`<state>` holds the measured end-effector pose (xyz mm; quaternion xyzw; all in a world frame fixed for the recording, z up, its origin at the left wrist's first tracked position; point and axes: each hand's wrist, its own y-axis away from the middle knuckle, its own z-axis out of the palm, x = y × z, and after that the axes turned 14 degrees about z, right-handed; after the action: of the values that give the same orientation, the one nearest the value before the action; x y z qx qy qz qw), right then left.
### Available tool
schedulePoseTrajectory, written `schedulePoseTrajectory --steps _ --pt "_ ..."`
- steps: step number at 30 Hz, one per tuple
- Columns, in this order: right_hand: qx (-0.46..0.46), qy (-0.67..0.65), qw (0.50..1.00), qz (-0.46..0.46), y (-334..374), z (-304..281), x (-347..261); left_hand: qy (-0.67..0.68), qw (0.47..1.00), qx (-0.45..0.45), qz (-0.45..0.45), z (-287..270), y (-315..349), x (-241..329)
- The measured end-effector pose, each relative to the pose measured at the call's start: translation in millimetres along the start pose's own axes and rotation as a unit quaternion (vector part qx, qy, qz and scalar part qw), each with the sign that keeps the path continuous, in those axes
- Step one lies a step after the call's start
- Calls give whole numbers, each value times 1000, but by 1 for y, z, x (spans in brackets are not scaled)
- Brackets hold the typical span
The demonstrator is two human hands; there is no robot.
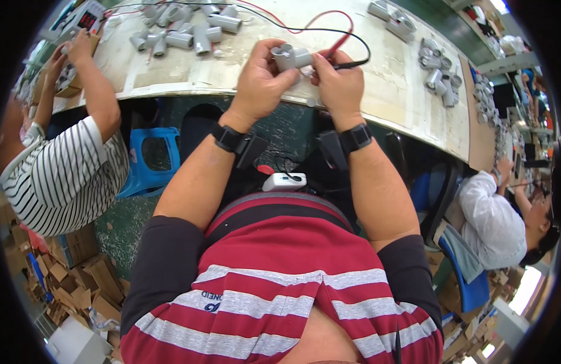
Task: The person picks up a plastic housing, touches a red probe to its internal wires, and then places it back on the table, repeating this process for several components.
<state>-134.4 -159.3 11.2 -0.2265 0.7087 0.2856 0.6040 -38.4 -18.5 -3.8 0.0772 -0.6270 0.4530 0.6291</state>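
My left hand (260, 82) grips a grey plastic pipe fitting (290, 57) just above the near edge of the pale workbench (389, 79). My right hand (338, 85) pinches a black test probe (352, 64) and a red test probe (339, 44) against the fitting's right end. Red and black leads (304, 29) run from the probes back across the bench toward a meter (83, 19) at the far left. Both wrists wear black straps.
A heap of grey fittings (186, 30) lies at the back left, more grey fittings (439, 76) at the right and back. A person in a striped shirt (68, 176) works at my left, another person in white (492, 218) at my right. A blue stool (150, 158) stands under the bench.
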Motion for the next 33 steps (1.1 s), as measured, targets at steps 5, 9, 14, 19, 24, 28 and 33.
schedulePoseTrajectory --steps 5,9,14,19,24,28,33 --pt "-4 -110 992 68 -1 -11 -5 25 998 51 12 -7 4 13" --pt "15 -130 990 59 -8 -25 -17 -48 985 163 42 -45 6 44" --pt "12 -116 993 24 -22 -44 -35 -203 937 284 -25 -165 5 43" --pt "31 33 995 -86 -47 -62 -76 -270 920 270 -91 -206 -5 36" --pt "97 295 893 -325 -62 -85 -123 -517 812 271 19 -219 -1 20" --pt "108 394 838 -362 -65 -109 -167 -463 872 134 80 -56 -15 53" --pt "102 453 768 -441 -77 -121 -215 -353 879 -230 222 69 -88 9"
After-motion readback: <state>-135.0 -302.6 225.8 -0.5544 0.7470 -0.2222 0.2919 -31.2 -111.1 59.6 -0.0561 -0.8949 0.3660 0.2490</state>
